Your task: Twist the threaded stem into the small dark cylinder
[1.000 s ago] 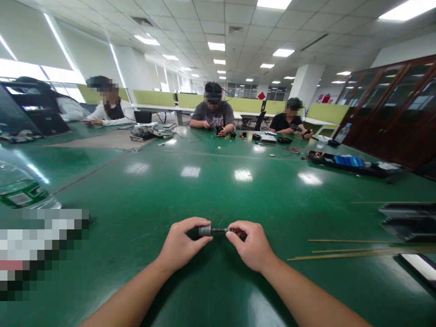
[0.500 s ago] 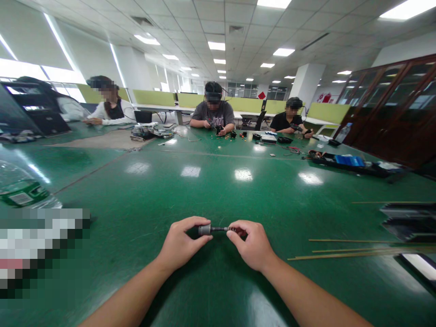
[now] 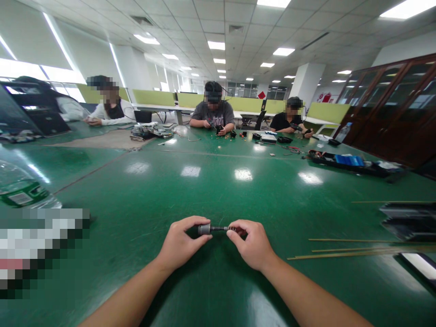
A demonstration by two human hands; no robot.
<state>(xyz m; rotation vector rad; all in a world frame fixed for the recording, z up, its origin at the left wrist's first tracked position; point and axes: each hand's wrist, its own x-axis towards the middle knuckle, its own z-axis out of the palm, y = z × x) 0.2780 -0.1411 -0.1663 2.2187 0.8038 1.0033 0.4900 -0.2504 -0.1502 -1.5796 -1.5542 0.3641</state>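
Observation:
Between my two hands, a dark metal shaft (image 3: pixel 218 229) lies level, with a thick grey cylinder (image 3: pixel 204 229) on its left end and a ribbed, coil-like part near its right end. My left hand (image 3: pixel 182 240) pinches the cylinder between thumb and fingers. On the opposite side, the thumb and fingertips of my right hand (image 3: pixel 254 243) close on the ribbed end, which they partly hide. Both hands are just above or on the green table (image 3: pixel 218 195); the exact contact cannot be made out.
A large plastic bottle (image 3: pixel 25 190) lies at the left edge, above a blurred-out flat object (image 3: pixel 37 245). Thin sticks (image 3: pixel 354 252), dark metal pieces (image 3: pixel 408 220) and a phone-like device (image 3: pixel 420 268) lie right. Several people (image 3: pixel 214 111) handle parts across the table.

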